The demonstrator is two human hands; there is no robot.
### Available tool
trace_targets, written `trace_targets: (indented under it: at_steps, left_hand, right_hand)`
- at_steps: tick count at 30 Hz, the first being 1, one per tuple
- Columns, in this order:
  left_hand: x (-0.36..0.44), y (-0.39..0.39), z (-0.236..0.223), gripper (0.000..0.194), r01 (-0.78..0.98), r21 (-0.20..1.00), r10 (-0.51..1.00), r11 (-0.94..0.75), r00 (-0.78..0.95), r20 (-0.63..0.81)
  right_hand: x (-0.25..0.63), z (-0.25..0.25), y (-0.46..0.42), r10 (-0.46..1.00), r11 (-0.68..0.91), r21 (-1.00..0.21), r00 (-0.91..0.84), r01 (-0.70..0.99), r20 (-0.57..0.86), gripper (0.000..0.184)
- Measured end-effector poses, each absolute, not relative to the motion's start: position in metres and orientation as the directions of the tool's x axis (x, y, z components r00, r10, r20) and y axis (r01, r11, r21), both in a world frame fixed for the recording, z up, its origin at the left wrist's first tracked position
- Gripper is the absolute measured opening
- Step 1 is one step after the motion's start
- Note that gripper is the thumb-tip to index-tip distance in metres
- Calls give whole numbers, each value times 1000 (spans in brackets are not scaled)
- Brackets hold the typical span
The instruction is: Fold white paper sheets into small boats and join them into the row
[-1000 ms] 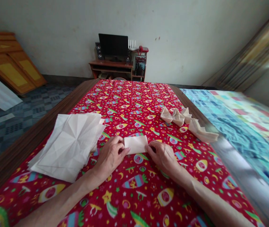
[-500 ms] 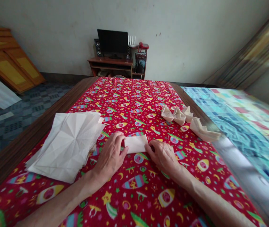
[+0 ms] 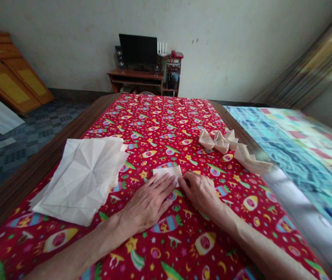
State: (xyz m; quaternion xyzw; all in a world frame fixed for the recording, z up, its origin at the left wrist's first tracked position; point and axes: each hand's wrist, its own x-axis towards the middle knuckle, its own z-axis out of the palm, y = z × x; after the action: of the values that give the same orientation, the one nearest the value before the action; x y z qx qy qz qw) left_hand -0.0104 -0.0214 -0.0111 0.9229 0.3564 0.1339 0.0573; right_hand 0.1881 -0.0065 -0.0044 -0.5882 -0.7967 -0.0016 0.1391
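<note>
A small folded piece of white paper [image 3: 166,170] lies flat on the red patterned cloth [image 3: 166,116]. My left hand [image 3: 151,196] rests over its lower left part, fingers stretched out flat and hiding much of it. At the paper's right edge, my right hand [image 3: 199,188] pinches the corner between thumb and curled fingers. To the left sits a stack of creased white paper sheets [image 3: 81,175]. Several folded paper pieces [image 3: 221,142] stand in a row on the right, with a nested bundle of folded paper [image 3: 250,160] nearest me.
The cloth covers a dark wooden table [image 3: 66,136]. Beyond its far end is a desk [image 3: 136,76] with a monitor [image 3: 138,50], speakers and a red telephone [image 3: 176,55]. A bed [image 3: 294,147] adjoins on the right; a wooden cabinet [image 3: 11,74] stands at far left.
My left hand has moved right from the paper's left edge and now lies flat across it, its fingers straightened. My right hand stays at the right edge.
</note>
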Motion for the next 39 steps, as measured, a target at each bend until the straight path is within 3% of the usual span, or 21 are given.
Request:
trace_targets:
  at_steps: [5,8,12,15,19,22,30,39]
  left_hand:
    - [-11,-21,-11,45,648,200,678,-735,709,193]
    - [-10,-22,-12,44,650,189,677,-736,707,203]
    - [-9,-23,-11,41,659,186,684,-729,696,216]
    - [-8,-24,-10,42,670,189,696,-718,683,221]
    - [-12,-26,-10,47,678,182,702,-712,682,207]
    - [-18,-29,-11,48,680,169,700,-714,681,217]
    - [-37,-38,-8,45,723,114,731,-681,662,167]
    - [-28,-38,-8,41,749,87,742,-657,622,248]
  right_hand:
    - [188,-5,-4,932,325,-183,-281,928,229,23]
    - [190,-8,-6,899,361,-138,-305,922,314,20]
    - [191,-11,-18,699,633,-1,-571,774,431,29]
    - [193,-14,-30,630,735,-17,-674,678,385,40]
    - [201,-16,-37,659,745,-80,-711,662,245,61]
    - [208,-17,-38,660,749,-117,-720,652,215,67]
    - [217,-11,-44,702,710,-98,-691,697,170,61]
    - [204,-11,-35,709,672,-88,-605,735,361,37]
